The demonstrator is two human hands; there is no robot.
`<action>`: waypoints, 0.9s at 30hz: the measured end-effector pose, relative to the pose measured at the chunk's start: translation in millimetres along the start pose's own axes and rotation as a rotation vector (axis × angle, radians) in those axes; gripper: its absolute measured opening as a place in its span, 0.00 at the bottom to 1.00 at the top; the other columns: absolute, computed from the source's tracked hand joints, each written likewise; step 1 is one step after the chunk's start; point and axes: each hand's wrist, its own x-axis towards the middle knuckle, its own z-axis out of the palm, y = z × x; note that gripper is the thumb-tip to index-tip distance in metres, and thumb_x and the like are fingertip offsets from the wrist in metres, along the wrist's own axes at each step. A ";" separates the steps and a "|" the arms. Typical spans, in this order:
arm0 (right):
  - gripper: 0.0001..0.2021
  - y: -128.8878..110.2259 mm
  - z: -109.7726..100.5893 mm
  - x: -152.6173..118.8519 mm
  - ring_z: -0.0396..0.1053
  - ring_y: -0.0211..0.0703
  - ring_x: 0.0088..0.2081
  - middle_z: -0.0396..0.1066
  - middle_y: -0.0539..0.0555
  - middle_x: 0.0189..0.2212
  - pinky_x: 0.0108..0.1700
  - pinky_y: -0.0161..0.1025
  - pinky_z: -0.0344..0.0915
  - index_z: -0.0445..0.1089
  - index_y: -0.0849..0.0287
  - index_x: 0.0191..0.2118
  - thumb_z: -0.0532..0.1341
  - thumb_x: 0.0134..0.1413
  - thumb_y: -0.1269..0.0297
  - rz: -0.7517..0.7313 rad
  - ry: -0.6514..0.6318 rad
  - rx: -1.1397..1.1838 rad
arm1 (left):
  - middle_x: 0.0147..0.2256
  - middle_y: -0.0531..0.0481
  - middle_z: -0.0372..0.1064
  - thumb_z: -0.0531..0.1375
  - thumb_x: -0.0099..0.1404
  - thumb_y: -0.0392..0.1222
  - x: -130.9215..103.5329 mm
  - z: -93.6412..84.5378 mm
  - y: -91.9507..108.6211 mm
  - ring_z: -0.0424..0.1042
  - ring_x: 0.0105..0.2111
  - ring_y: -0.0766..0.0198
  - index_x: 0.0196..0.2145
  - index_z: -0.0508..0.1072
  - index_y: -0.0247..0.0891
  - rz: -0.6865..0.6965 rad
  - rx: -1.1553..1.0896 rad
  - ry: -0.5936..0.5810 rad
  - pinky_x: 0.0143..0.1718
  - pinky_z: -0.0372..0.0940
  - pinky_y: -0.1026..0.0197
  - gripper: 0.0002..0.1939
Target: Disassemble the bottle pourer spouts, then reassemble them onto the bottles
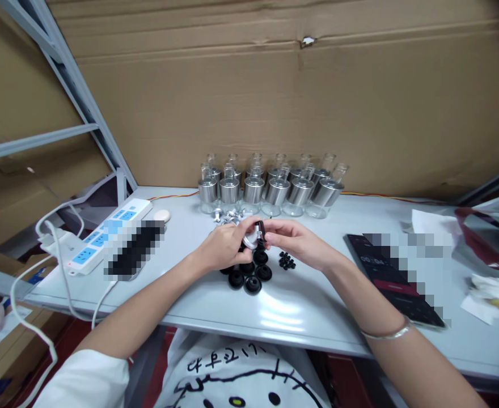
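Note:
My left hand (224,246) is closed around a silver round cap-like part (250,241), its disc facing right. Against that part's stem, the fingertips of my right hand (298,242) pinch a small black piece (261,228); its exact shape is partly covered by the fingers. Below both hands lies a cluster of black round rubber-like caps (253,284), some of them hidden by my left hand. Several tiny black pieces (287,260) form a pile just under my right wrist. Behind my left hand sit more silver parts (232,216) with small stems.
Two rows of glass bottles with metal sleeves (253,191) stand along the cardboard back wall (275,102). A white power strip (109,235) and a dark phone (136,249) with cables lie left. At right are a tablet-like screen (392,277) and crumpled tissue (490,292).

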 end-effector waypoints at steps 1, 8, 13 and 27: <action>0.10 0.5 -0.5 -0.4 0.60 0.35 0.30 0.67 0.49 0.30 0.36 0.36 0.60 0.72 0.58 0.37 0.62 0.52 0.59 0.010 -0.026 0.007 | 0.37 0.48 0.71 0.51 0.53 0.35 -0.2 0.4 0.1 0.71 0.28 0.63 0.56 0.47 0.39 0.012 0.011 0.008 0.32 0.67 0.61 0.33; 0.10 6.5 -1.7 0.6 0.63 0.38 0.37 0.68 0.49 0.35 0.44 0.38 0.56 0.73 0.57 0.38 0.64 0.50 0.60 -0.013 -0.023 0.021 | 0.34 0.51 0.71 0.49 0.52 0.35 0.4 -0.3 3.4 0.71 0.23 0.65 0.57 0.46 0.40 0.065 0.007 0.031 0.25 0.63 0.65 0.34; 0.11 12.5 -0.8 2.2 0.62 0.38 0.35 0.67 0.49 0.33 0.41 0.39 0.57 0.72 0.57 0.37 0.64 0.49 0.57 -0.034 -0.010 0.019 | 0.34 0.52 0.71 0.51 0.50 0.35 -0.4 0.8 3.3 0.70 0.23 0.66 0.56 0.46 0.40 0.043 -0.011 0.036 0.24 0.62 0.66 0.35; 0.10 8.0 13.1 4.0 0.62 0.38 0.32 0.68 0.49 0.29 0.38 0.38 0.57 0.70 0.59 0.33 0.62 0.51 0.57 -0.065 0.048 -0.039 | 0.26 0.57 0.69 0.49 0.51 0.37 -1.6 1.6 4.6 0.64 0.17 0.68 0.63 0.40 0.40 0.044 -0.014 0.066 0.21 0.60 0.67 0.42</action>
